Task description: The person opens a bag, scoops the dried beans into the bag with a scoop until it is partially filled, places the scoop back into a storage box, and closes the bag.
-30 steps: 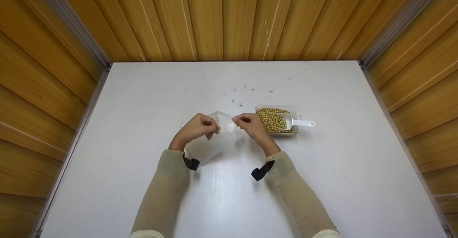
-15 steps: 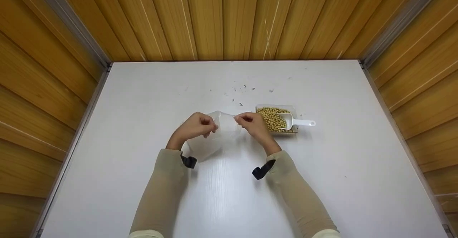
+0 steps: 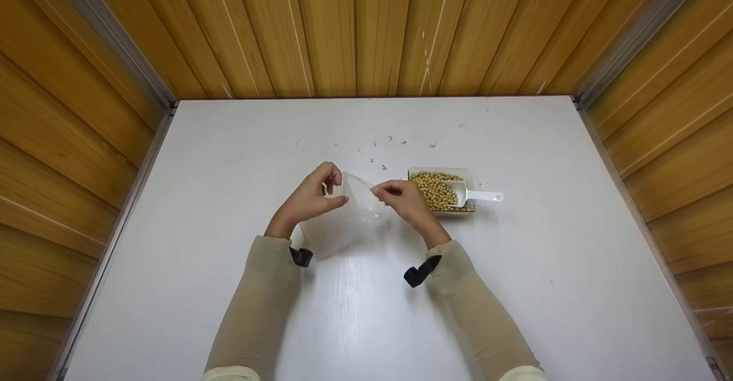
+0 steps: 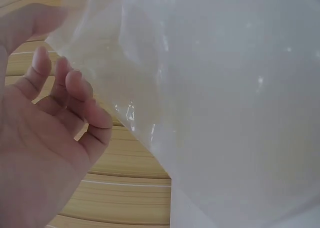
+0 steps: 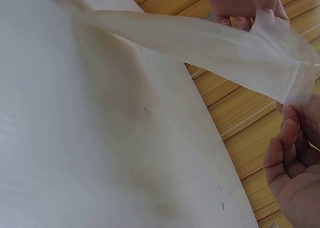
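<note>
A clear plastic bag (image 3: 346, 229) hangs between both hands over the white table, its mouth edge slanting up toward the left hand. My right hand (image 3: 404, 200) pinches that edge between thumb and fingertips; the right wrist view shows the pinch on the bag (image 5: 200, 42) at the right border. My left hand (image 3: 309, 197) has its thumb spread away from loosely bent fingers. In the left wrist view the fingers of the left hand (image 4: 45, 128) lie just beside the bag's edge, with the thumb overlapping its corner.
Right of the hands stands a clear rectangular container (image 3: 467, 173) of yellowish soybeans (image 3: 434, 191). A white scoop (image 3: 484, 196) rests in it, handle out to the right. Small dark marks (image 3: 383, 167) dot the white table (image 3: 229, 157). Wood-patterned walls (image 3: 332, 31) enclose it.
My left hand has let go of the bag: its fingers have spread from the thumb and moved up. The bag's top corner has risen slightly. The right hand keeps its pinch.
</note>
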### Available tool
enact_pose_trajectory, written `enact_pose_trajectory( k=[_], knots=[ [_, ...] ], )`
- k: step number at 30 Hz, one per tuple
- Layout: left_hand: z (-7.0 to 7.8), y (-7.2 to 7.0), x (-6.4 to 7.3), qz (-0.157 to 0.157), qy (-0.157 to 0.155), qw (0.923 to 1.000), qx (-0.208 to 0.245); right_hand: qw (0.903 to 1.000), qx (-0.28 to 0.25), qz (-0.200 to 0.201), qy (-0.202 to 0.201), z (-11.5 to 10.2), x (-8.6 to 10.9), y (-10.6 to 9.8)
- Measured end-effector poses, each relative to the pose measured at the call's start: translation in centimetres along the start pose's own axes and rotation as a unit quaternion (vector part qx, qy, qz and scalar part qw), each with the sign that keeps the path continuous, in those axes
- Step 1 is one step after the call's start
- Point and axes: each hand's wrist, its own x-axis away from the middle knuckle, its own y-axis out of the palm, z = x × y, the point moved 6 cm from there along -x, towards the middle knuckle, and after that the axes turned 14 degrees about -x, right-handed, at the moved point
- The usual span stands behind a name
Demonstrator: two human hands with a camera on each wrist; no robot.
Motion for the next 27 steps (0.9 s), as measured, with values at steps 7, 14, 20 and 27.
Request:
enact_pose_trajectory(
  k=[7,14,20,27],
  knots=[
    [0.8,0.1,-0.7,0.01,0.023,0.9997,-0.007,0.9999,-0.007,-0.013,-0.003,-0.3,0.1,0.2],
    [1.2,0.2,-1.0,0.006,0.043,0.9986,-0.029,0.9996,-0.006,-0.025,-0.009,-0.4,0.2,0.3],
    [1.4,0.1,-1.4,-0.002,0.036,0.9983,-0.046,0.9993,-0.001,-0.032,-0.018,-0.6,0.3,0.3],
    [1.7,0.1,-1.4,-0.016,0.008,0.9972,-0.073,0.9985,-0.011,-0.046,-0.028,-0.7,0.4,0.6]
  ],
)
